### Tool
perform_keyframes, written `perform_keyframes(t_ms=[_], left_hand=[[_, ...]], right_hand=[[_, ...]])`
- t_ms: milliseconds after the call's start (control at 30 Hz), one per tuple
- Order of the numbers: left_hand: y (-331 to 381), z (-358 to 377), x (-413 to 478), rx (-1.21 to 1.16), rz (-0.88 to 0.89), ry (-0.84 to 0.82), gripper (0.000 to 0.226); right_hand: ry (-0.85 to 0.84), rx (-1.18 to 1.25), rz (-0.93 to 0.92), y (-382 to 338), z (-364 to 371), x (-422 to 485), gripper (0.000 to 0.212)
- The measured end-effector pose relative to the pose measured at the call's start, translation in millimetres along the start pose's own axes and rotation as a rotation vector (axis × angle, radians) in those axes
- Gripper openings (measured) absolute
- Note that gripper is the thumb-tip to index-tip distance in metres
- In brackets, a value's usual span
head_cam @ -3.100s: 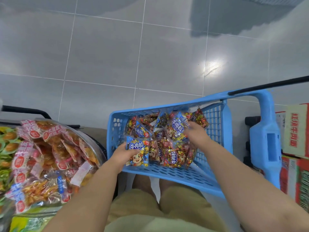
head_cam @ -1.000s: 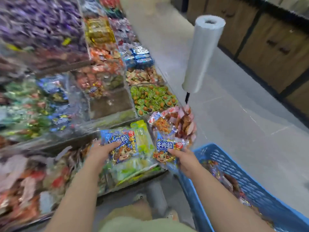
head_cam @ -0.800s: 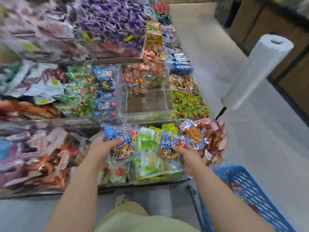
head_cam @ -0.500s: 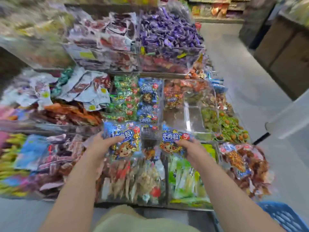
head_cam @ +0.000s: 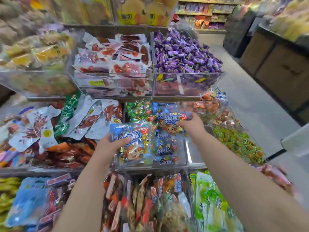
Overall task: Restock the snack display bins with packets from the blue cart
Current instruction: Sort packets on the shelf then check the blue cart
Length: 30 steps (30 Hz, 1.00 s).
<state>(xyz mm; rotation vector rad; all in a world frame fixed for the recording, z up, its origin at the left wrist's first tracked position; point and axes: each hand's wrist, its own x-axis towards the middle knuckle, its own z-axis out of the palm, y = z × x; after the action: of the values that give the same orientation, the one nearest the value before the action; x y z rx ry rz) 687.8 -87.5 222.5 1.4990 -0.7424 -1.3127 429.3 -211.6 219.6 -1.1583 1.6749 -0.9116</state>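
Note:
My left hand grips a blue snack packet with a cartoon face, held just above the front wall of a clear middle-tier bin. My right hand grips a second, matching blue packet over the back of the same bin. Several like blue packets lie inside that bin. The blue cart is out of view.
Clear bins in tiers surround it: purple sweets and red-and-white packets above, silver packets to the left, green packets to the right, mixed packets below. A tiled aisle runs along the right.
I have turned from the blue cart to the display. Both hands carried their blue packets up and forward to the middle-tier bin, the right one reaching farther back.

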Motion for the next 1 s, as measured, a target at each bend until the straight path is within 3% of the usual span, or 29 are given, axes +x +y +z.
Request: perform_keyframes(t_ms=[200, 267, 333, 467, 533, 667, 767, 1000], left_hand=[[12.7, -3.0, 23.2, 0.002, -0.007, -0.045, 0.056], [14.2, -5.8, 29.4, 0.011, -0.012, -0.054, 0.054], [13.6, -7.3, 33.9, 0.006, -0.014, -0.066, 0.057], [8.2, -5.7, 38.7, -0.02, -0.036, -0.068, 0.062], [4.5, -3.1, 39.7, -0.034, -0.054, -0.074, 0.063], [0.2, -2.0, 42.2, -0.052, -0.062, -0.064, 0.064], [-0.4, -2.7, 43.5, -0.058, -0.071, -0.05, 0.064], [2.5, -1.4, 42.8, -0.069, -0.107, -0.055, 0.062]], right_hand=[[-0.075, -0.144, 0.045, 7.7, 33.9, 32.5, 0.069], [-0.098, -0.212, -0.021, 8.1, 36.4, 39.1, 0.085], [-0.111, -0.33, -0.224, 9.2, 39.0, 37.5, 0.105], [-0.139, -1.165, -0.583, 31.0, 41.4, 32.5, 0.108], [-0.203, -1.322, -0.611, 40.2, 39.2, 33.6, 0.107], [-0.235, -1.386, -0.762, 43.5, 40.9, 40.8, 0.114], [-0.364, -1.398, -0.824, 40.7, 47.1, 42.3, 0.104], [-0.306, -1.471, -0.685, 23.1, 58.6, 68.7, 0.086]])
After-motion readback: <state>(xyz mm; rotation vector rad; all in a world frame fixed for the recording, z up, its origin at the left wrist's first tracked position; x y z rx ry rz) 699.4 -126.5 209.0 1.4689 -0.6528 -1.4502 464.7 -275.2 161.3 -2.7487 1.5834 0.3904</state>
